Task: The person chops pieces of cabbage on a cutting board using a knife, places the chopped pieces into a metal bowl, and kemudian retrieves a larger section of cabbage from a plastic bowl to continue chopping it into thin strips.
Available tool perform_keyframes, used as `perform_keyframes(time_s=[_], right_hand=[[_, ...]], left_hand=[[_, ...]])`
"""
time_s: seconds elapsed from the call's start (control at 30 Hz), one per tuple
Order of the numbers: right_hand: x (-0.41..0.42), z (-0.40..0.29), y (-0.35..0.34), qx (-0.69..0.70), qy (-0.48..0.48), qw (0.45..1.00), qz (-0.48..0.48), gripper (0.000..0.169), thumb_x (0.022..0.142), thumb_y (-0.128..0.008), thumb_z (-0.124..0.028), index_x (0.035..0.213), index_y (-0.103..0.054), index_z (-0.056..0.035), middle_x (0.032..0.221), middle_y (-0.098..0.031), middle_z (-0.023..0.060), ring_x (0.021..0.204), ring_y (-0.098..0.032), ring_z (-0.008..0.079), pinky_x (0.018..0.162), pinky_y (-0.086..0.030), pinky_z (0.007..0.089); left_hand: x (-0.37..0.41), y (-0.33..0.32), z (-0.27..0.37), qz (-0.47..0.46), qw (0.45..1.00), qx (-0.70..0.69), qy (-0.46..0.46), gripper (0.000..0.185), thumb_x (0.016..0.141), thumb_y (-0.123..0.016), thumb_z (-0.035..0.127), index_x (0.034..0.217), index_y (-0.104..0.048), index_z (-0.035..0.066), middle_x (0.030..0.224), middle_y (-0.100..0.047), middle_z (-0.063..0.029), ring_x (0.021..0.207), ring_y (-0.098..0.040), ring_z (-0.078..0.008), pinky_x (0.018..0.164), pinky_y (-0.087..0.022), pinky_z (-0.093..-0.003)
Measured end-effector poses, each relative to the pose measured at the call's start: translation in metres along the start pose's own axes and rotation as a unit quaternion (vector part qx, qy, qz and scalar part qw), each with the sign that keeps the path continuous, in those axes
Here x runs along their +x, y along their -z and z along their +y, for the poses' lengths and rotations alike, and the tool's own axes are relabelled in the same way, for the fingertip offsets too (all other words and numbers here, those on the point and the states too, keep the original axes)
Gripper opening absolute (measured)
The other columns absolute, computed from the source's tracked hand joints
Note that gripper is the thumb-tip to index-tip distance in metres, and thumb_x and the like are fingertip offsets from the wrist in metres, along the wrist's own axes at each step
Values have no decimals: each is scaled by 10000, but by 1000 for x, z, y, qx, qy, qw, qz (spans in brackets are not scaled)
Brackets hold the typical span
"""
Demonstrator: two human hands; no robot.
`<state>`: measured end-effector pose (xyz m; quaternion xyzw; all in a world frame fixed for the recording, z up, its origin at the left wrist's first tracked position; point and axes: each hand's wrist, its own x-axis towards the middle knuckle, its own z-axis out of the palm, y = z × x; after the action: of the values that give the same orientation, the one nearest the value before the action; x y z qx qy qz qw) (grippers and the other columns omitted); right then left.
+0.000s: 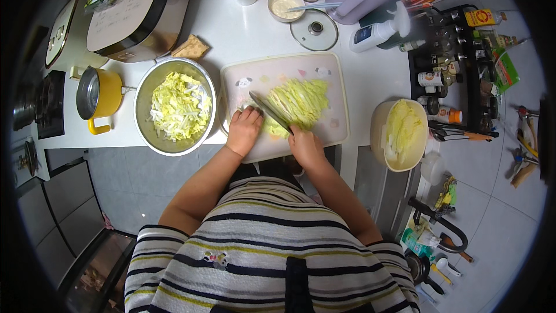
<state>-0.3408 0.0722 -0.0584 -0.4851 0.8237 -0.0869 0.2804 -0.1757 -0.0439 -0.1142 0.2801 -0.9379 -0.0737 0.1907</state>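
My right hand [305, 145] grips a kitchen knife [271, 112], its blade slanting up and left across the cutting board [339, 108]. Right of the blade lies a pile of napa cabbage [299, 102], partly sliced. My left hand [245, 130] rests at the board's left side with curled fingers, just left of the blade. Something pale shows at its fingertips; whether it is grasped is hidden. A steel bowl [143, 128] with shredded cabbage [180, 106] stands left of the board.
A beige tub [377, 134] holding cabbage leaves [404, 128] stands right, near the sink faucet [438, 221]. Behind the board are a glass lid [304, 37], a small bowl [278, 17] of pale paste and a spray bottle [375, 32]. A yellow pot [108, 93] stands left.
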Motion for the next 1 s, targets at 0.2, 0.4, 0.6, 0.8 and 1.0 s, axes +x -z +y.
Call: perform_keyframes(time_s=[0.2,0.4,0.6,0.8,1.0], right_hand=[[-11,0,15,16,26,999,-18,187,886,-533,-179,1005,-619,-63,814,-662,211,759,-642,416,687,-505,521],[-11,-4,3,-32,20,999,-34,211,888,-530,-201,1030,-624,-76,807,-665,211,758,-644,416,689,-507,530],[6,7,-10,27,-3,999,22,193,887,-540,-209,968,-638,-63,787,-653,227,743,-641,424,683,-510,528],[-23,-5,13,-1,49,999,-7,186,883,-542,-196,968,-634,-59,774,-664,201,729,-649,417,681,-516,526],[-6,-13,8,-15,18,999,-45,198,883,-539,-189,994,-637,-58,797,-661,218,756,-642,423,693,-508,531]], left_hand=[[-6,-3,-3,2,1000,6,-6,195,785,-562,135,926,-674,59,1023,-617,-43,1089,-559,-222,897,-439,-380],[-6,-3,-3,-16,1000,4,-3,197,791,-562,136,931,-674,54,1020,-617,-43,1081,-568,-227,909,-440,-377],[-6,0,-4,4,1000,-7,-11,222,769,-585,116,947,-687,33,1055,-633,-73,1067,-575,-251,895,-458,-398],[-8,-2,-7,-1,1000,-20,-8,182,774,-572,123,907,-670,46,961,-608,-55,1054,-570,-232,865,-465,-377],[-9,-1,-7,11,999,-30,-16,184,756,-596,115,901,-672,34,967,-615,-63,1035,-574,-239,863,-469,-380]])
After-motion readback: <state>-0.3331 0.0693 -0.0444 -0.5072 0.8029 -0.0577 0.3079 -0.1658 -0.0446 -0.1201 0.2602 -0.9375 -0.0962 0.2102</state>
